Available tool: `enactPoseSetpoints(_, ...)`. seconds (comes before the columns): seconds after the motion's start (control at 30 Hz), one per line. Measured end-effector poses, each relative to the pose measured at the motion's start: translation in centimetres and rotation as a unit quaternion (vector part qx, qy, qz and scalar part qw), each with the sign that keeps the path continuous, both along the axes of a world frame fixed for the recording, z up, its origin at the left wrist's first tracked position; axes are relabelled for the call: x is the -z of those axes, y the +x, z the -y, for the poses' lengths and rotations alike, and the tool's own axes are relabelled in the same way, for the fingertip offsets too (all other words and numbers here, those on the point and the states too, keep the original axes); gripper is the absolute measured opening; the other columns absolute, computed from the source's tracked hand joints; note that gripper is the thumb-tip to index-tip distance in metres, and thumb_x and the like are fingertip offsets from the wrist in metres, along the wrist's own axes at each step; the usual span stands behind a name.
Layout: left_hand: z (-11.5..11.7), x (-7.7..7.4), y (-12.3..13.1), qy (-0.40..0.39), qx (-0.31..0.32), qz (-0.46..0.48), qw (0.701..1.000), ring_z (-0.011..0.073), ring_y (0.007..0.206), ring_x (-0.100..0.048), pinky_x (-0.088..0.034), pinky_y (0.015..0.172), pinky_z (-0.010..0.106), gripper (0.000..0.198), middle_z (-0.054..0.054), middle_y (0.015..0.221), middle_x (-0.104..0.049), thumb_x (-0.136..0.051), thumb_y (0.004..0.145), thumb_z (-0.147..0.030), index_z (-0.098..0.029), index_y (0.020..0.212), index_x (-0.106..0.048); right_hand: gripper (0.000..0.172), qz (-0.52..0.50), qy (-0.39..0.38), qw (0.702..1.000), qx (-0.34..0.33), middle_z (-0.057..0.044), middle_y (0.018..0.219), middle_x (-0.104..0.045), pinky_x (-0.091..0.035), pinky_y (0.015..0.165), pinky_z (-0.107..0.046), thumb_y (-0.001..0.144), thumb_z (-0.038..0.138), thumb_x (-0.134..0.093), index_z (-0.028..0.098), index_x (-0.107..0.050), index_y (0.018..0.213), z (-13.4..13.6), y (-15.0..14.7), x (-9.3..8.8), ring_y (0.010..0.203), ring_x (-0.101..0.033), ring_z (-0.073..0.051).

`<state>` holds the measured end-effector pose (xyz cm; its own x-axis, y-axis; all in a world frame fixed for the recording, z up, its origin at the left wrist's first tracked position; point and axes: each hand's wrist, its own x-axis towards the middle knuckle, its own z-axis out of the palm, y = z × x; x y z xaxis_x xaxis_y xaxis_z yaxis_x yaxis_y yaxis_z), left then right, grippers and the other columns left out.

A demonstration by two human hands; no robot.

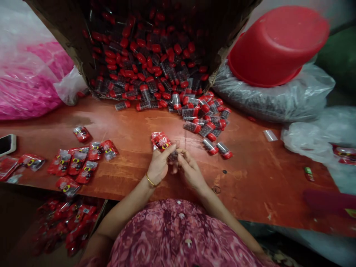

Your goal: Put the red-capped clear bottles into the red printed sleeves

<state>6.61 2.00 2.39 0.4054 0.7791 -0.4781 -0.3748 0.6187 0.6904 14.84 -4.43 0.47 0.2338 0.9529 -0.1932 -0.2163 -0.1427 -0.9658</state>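
Worn red-brown table (250, 178), two hands meeting over a fiddly pinch.
Left hand (159, 165) clasps red packets (160, 141), fanned just above the knuckles; right hand (191, 170) nips a small dark piece (172, 156) between the two. That fingertip hold looks slight to me: a slip could send it rolling among the capped vials (207, 128) close by.

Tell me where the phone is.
Head view: the phone lies on the wooden table at the picture's far left edge, just above the red packets, well left of the left hand.
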Motion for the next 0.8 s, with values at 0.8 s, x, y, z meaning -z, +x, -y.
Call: enactPoseSetpoints(0.8, -5.2, 2.0, -7.3, 0.173, -0.191, -0.156, 0.954, 0.0216, 0.099, -0.062, -0.048, 0.087, 0.036, 0.043, 0.01, 0.1, -0.068, -0.057, 0.069, -0.059, -0.02, 0.088, -0.065, 0.035, 0.702, 0.005, 0.709, 0.062, -0.01, 0.117, -0.062, -0.03, 0.097, -0.047, 0.084, 0.011, -0.037, 0.02, -0.061, 0.107, 0.5, 9.2, 4.6, 0.113, -0.047, -0.026)
